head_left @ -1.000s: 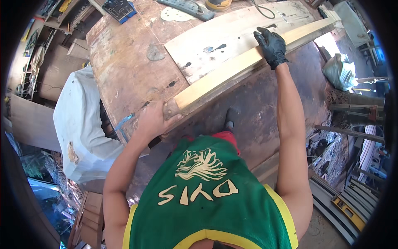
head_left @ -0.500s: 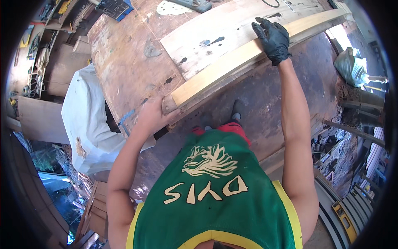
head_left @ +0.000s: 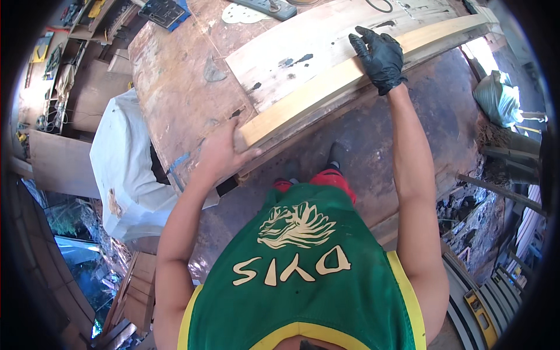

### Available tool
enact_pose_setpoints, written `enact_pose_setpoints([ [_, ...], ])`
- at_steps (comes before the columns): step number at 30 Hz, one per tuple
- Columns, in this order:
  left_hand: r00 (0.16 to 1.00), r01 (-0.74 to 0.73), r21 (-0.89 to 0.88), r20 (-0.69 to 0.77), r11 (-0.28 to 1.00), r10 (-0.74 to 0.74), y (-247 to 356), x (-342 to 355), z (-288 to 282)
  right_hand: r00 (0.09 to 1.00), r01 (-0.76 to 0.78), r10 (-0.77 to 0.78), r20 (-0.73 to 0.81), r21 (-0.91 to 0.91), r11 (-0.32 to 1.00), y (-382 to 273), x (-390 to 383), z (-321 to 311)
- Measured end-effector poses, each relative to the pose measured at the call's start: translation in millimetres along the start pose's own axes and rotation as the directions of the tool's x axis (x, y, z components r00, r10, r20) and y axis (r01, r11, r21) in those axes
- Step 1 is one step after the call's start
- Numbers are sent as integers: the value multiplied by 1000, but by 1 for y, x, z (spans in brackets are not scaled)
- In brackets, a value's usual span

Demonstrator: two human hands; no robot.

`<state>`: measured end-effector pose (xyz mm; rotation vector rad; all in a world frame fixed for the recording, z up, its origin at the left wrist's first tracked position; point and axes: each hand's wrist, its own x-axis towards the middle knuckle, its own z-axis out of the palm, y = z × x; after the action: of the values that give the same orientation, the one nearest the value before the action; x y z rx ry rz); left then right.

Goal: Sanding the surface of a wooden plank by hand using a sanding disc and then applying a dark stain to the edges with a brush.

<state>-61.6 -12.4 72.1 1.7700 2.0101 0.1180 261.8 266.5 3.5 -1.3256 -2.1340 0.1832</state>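
A long pale wooden strip (head_left: 309,104) lies along the near edge of a workbench (head_left: 175,87), slanting up to the far right. At its near left end is my bare left hand (head_left: 221,154), thumb and fingers spread around the strip's corner; whether the palm presses on it is hidden. Farther along, my right hand (head_left: 380,61), in a black glove, rests over the strip with its fingers stretched out and apart. Behind the strip lies a flat, light wooden panel (head_left: 326,44) marked with dark patches.
A sander-like grey tool (head_left: 274,7) and a white perforated disc (head_left: 242,14) lie at the bench's far side. White sheeting (head_left: 119,169) hangs at the left. A tied sack (head_left: 496,96) stands right. A yellow level (head_left: 481,318) lies lower right.
My left hand's fingers have spread wider at the strip's end. My right hand has shifted slightly left along the strip. The strip looks nearly unmoved.
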Motion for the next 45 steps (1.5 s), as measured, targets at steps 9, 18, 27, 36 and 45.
enact_pose_setpoints([
  [9, 975, 82, 82, -214, 993, -63, -59, -55, 7, 1000, 0, 1, -18, 9, 1000, -4, -1, -2],
  [18, 941, 62, 173, -338, 983, 1, -29, -36, 16, 999, -42, 42, -8, 60, 997, -7, 2, -5],
  [27, 929, -4, 155, -364, 988, 61, -23, -45, 27, 1000, -8, 9, -14, 71, 997, -4, 2, -5],
  [36, 839, -200, 160, -482, 967, 253, -56, -66, 40, 999, 20, -19, -33, 37, 999, -9, 0, -8],
  [45, 918, -225, 463, -195, 857, 346, -54, -75, 23, 1000, -29, 29, 2, 36, 999, -6, 0, -6],
])
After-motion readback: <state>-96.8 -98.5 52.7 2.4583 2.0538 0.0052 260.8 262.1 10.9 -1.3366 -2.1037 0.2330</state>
